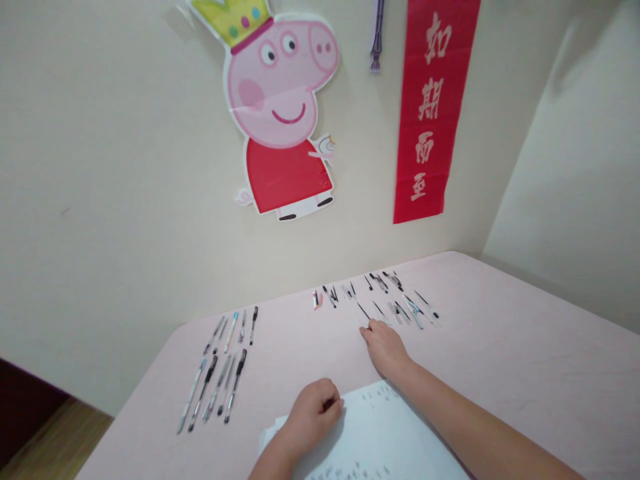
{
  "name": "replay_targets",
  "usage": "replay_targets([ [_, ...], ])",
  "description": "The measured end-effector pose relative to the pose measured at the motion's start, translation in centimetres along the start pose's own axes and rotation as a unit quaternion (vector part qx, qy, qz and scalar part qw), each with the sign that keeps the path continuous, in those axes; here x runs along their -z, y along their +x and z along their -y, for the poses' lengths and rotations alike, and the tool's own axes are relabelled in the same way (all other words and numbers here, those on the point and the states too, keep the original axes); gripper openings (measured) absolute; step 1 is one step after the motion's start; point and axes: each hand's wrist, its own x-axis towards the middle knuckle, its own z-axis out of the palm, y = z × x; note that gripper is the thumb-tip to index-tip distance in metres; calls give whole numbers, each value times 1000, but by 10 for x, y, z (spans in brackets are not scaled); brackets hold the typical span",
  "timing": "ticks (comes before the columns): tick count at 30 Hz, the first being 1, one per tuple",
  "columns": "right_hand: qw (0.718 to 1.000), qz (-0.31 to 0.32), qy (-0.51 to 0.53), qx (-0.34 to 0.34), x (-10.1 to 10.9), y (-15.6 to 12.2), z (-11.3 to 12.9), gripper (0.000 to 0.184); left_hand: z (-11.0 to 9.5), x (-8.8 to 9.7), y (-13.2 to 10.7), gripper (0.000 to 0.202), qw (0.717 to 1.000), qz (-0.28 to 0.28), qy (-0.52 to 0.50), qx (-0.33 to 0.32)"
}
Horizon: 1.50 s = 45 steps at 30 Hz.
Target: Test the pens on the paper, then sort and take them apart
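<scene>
My right hand (384,347) reaches forward over the pink table (525,360), its fingertips touching a thin dark pen part (363,311) at the near edge of a spread of dismantled pen pieces (400,300). Its fingers are bunched together; what they pinch is too small to name. My left hand (313,410) rests curled in a fist on a white sheet of paper (380,440), with something dark and small showing between its fingers. Two rows of whole pens (220,380) lie at the left.
A cartoon pig cut-out (280,113) and a red banner (433,107) with characters hang on the wall behind the table. The table's left edge drops to a wooden floor (55,447). A wall corner stands at the right.
</scene>
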Motion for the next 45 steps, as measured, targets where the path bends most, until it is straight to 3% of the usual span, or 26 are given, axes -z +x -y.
replay_targets([
  [13,997,-17,51,-53,19,11,-16,26,-4,3,0,15,1000,10,4,3],
  [30,994,-15,53,-96,6,27,-15,18,3,-2,1,14,1000,4,5,-1],
  [38,992,-51,39,-107,10,22,-11,24,1,0,2,15,1000,6,7,3],
  [42,992,-36,16,-122,10,20,-7,41,-1,1,1,16,1000,10,5,-1],
  [45,992,-23,4,-126,10,21,-5,39,-1,1,1,15,1000,11,7,3],
])
